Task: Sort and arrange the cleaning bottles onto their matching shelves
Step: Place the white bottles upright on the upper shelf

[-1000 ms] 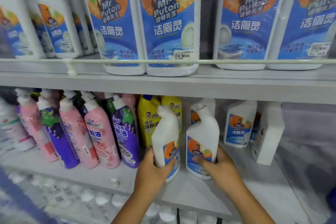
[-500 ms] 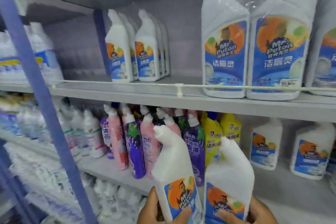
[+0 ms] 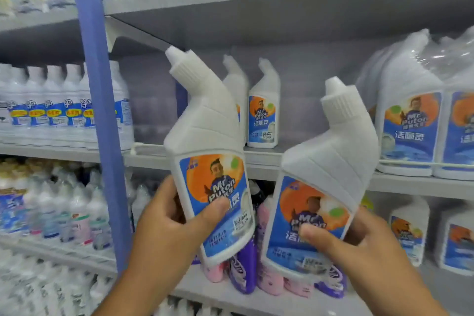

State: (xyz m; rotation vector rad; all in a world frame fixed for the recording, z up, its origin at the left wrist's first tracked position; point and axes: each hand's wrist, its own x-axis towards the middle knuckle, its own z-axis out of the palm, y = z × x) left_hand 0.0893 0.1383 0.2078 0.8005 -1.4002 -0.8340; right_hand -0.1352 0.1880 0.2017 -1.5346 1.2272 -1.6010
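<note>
2 held bottles in the foreground: left bottle [image 3: 209,161] at 9 o'clock of right bottle [image 3: 320,187], apart. Behind them, at 12 o'clock, 2 matching bottles [image 3: 263,115] stand on the middle shelf [image 3: 269,159]. Large bottles [image 3: 410,123] at 3 o'clock; upright post [image 3: 100,110] at 9 o'clock.

Head camera faces the shelves [image 3: 256,159] closely.

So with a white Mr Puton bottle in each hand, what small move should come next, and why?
Probably lift the left hand and set its bottle on the middle shelf beside the matching small bottles; bare space shows left of them.
</note>
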